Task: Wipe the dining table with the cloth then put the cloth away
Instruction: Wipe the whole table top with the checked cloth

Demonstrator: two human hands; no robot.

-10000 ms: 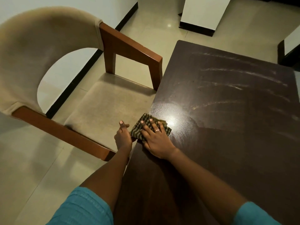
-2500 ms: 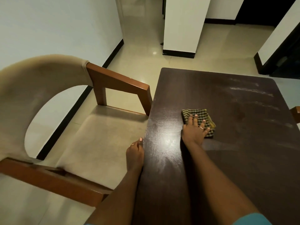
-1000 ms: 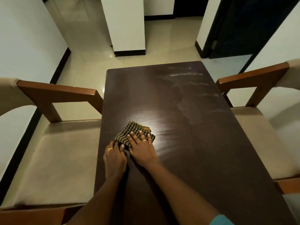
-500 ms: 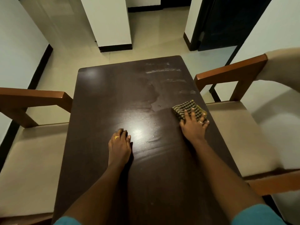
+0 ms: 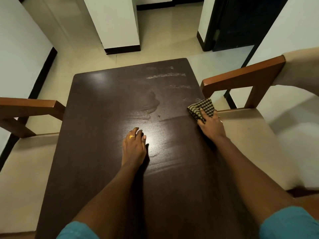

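The dark brown dining table (image 5: 107, 104) fills the middle of the view, with pale dusty streaks at its far right and smeared wipe marks in the centre. A folded yellow-and-black checked cloth (image 5: 202, 107) lies at the table's right edge. My right hand (image 5: 211, 125) presses flat on the cloth's near part, fingers spread over it. My left hand (image 5: 134, 145) rests palm down on the tabletop near the middle, empty, with a gold ring on one finger.
A wooden armchair with a beige seat (image 5: 259, 135) stands tight against the table's right side, its armrest just beyond the cloth. Another armchair (image 5: 25, 161) stands at the left. A white pillar (image 5: 117, 23) and a dark doorway (image 5: 241, 23) lie beyond.
My right hand has pushed the cloth further right, from inside the tabletop out to its right edge. My left hand has stayed flat near the middle.
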